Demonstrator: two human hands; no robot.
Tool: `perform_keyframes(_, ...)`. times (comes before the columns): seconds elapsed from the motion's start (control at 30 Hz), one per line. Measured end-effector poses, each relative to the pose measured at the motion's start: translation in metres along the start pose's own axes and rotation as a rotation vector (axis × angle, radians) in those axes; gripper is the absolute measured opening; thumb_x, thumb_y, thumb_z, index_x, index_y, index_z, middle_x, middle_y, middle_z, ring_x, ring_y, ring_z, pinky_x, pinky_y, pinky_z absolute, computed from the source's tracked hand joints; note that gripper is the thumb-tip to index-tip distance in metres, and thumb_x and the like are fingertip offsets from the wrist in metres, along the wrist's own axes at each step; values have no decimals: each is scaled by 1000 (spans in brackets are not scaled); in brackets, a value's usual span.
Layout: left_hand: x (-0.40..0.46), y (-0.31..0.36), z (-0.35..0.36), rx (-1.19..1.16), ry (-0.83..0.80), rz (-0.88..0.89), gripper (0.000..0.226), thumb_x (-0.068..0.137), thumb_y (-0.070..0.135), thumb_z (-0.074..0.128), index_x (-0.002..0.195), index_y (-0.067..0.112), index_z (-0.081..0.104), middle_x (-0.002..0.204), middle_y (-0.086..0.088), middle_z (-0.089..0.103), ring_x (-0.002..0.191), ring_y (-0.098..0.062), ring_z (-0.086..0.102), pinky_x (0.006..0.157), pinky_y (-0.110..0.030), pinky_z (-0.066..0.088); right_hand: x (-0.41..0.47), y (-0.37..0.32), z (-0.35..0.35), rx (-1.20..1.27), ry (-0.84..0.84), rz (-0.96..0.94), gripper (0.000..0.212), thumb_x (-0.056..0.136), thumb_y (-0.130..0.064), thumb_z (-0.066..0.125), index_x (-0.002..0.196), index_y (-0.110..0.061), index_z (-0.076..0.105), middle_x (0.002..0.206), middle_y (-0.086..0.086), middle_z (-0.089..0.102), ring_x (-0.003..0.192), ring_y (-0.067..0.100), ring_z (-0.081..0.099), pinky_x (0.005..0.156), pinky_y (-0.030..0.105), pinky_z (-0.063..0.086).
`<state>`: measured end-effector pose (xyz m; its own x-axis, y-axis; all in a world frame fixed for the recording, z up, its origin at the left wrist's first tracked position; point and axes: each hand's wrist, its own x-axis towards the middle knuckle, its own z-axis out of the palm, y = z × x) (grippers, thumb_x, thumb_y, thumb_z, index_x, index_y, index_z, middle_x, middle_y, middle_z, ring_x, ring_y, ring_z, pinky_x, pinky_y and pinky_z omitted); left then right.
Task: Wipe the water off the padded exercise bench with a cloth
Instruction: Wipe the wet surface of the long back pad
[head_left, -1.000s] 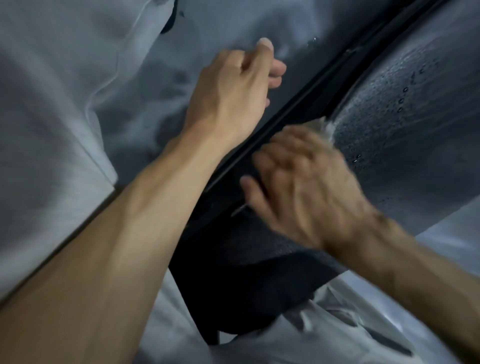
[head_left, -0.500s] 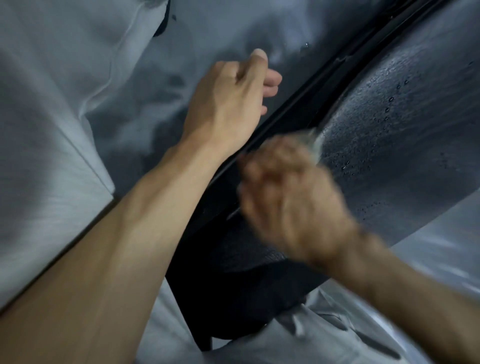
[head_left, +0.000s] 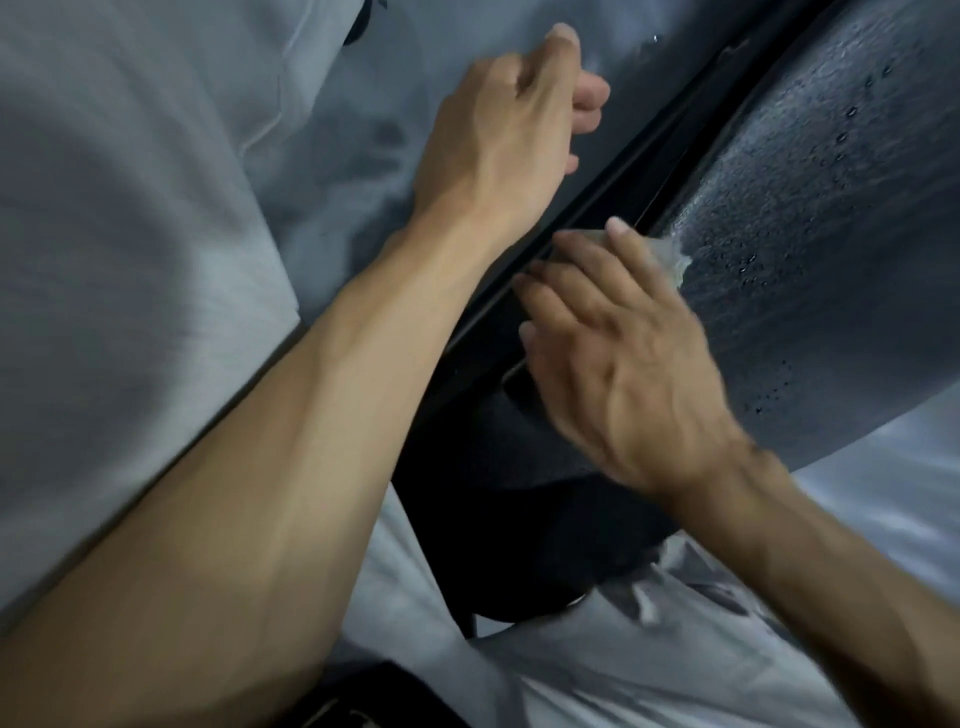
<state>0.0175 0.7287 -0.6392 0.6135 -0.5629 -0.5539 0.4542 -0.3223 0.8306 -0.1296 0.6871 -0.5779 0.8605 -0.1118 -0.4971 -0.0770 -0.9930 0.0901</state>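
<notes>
- We look down on the padded exercise bench (head_left: 831, 249), its black textured top running across the right of the view and beaded with water droplets over most of the part we can see, so by our judgement the wiping is far from done.
- Pale floor (head_left: 130, 234) fills the left of the view, with darker damp-looking patches near the bench's black frame rail (head_left: 597, 208).
- Our left hand (head_left: 509, 130) hangs above that floor just beside the rail, fingers curled into a loose fist with the thumb up; we see nothing in it, and against half a second ago it has barely shifted.
- Our right hand (head_left: 618, 364) lies blurred at the bench's near edge, fingers extended and a little spread, pressing flat rather than gripping.
- The cloth (head_left: 670, 254), a small pale wad, is trapped under those fingers where pad meets rail; only its frayed edge shows past the fingertips.
- Compared with the picture a second ago, hand and cloth sit at much the same spot along the edge, while the blur suggests short scrubbing strokes; we judge that the stroke must next carry outward onto the droplet-covered top.
</notes>
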Motion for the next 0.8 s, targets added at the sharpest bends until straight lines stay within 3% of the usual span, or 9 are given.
perform_keyframes(0.13,-1,1,-3,-1,29,2,48,111,37,32,105,21,78,93,11,78,76,-2,74,61,-11,49,-29,-78,26,208,-101,-194,45,99,-19,46,137,0,59,141,20,58,138,38,46,125,48,16)
perform_keyframes(0.23,0,1,-4,-2,39,-2,49,110,37,33,104,21,78,92,10,78,75,-3,74,61,-11,49,-31,-80,33,261,-107,-351,46,99,-19,46,141,-4,57,147,18,54,139,34,47,124,44,22)
perform_keyframes(0.3,1,0,-3,-3,35,-7,48,110,38,34,101,23,79,90,10,79,72,-5,74,63,-15,50,-19,-55,29,233,-69,-323,42,101,-21,50,140,-7,59,150,15,53,138,32,49,120,41,30)
perform_keyframes(0.37,1,0,-2,-11,33,-12,48,109,39,34,98,24,79,88,10,79,71,-6,75,64,-16,50,-3,-22,22,123,-45,-220,39,108,-32,42,131,-9,65,149,15,53,138,32,48,116,42,35)
perform_keyframes(0.47,0,-1,-2,-12,30,-5,48,109,39,34,98,24,79,88,10,79,71,-6,75,67,-19,51,9,4,6,28,-51,-108,50,111,-37,29,118,-8,70,136,14,63,133,31,53,119,42,32)
perform_keyframes(0.53,0,-1,-1,-7,21,-8,49,108,41,34,98,25,79,88,11,79,70,-6,75,72,-25,53,2,-10,11,26,-25,-104,46,110,-32,30,118,-7,69,124,13,67,124,33,57,121,43,27)
perform_keyframes(0.63,0,-1,0,-1,13,-4,48,108,42,34,97,27,78,88,13,78,71,-5,74,73,-25,54,-24,-56,27,134,-6,-179,40,106,-25,44,132,-2,63,135,17,63,132,36,53,123,46,23)
perform_keyframes(0.73,1,-2,0,-3,11,0,48,109,40,34,99,25,79,90,11,79,73,-4,74,67,-17,52,-39,-72,35,160,-43,-359,43,105,-17,39,142,-3,56,147,17,55,142,36,43,125,46,20)
perform_keyframes(0.8,2,-4,-1,-10,15,2,49,109,40,34,99,24,79,90,9,79,74,-4,75,66,-15,51,-33,-55,33,136,-35,-404,43,105,-17,38,143,-7,56,145,13,57,141,31,47,124,45,22)
